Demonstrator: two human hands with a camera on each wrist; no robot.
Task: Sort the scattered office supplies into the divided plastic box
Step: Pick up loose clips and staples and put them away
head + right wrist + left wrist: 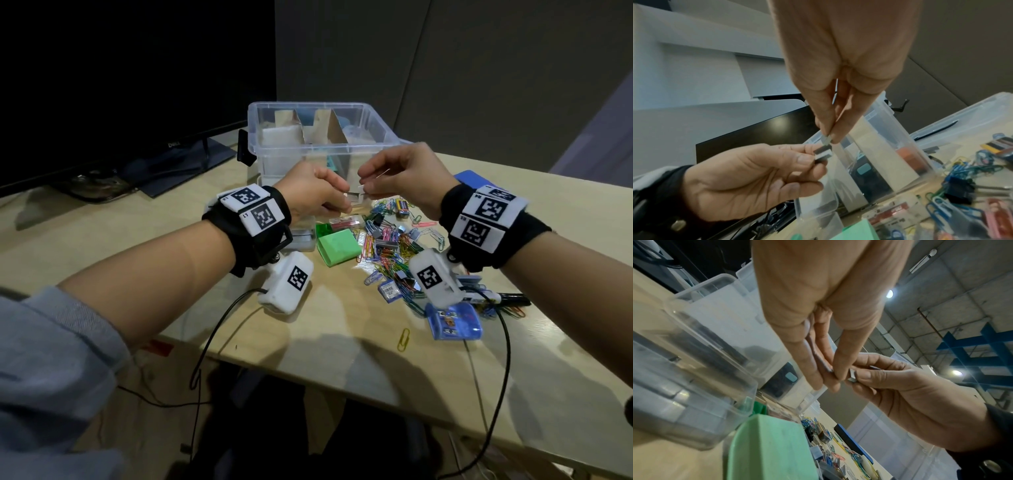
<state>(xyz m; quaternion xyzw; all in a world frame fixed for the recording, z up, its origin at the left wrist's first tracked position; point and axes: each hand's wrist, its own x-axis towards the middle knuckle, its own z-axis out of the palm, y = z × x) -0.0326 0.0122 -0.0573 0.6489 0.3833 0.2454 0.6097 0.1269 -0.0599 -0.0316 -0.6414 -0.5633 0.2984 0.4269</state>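
Pale wood table (113, 236) fills the middle of the head view, with a dark monitor (130, 75) at upper left and grey wall panels behind. At the centre of the frame both hands meet just in front of the clear divided plastic box (308, 137), raised above the table. The left hand (308, 195) pinches a small strip of staples (823, 154) between thumb and curled fingers. The right hand (407, 174) comes in from the right, its thumb and forefinger narrowed onto a smaller bit of staples (826, 139) that touches the strip's upper end. What the right fingers are doing to it, joining or pulling apart, cannot be told.

The strip's long axis runs roughly left to right in the head view, between the two hands, and the box's near wall stands directly behind it. Both hands are about equally near the box; my judgement is that either could carry the staples up over the rim, which is higher than the hands. Cardboard dividers (329, 128) split the box into compartments, some already holding things.

Below and right of the hands lies a heap of coloured paper clips (390, 246) mixed with binder clips, a green pad (337, 246) to its left, a blue case (454, 322) at lower right, and one yellow clip (404, 339) apart. Much remains unsorted.
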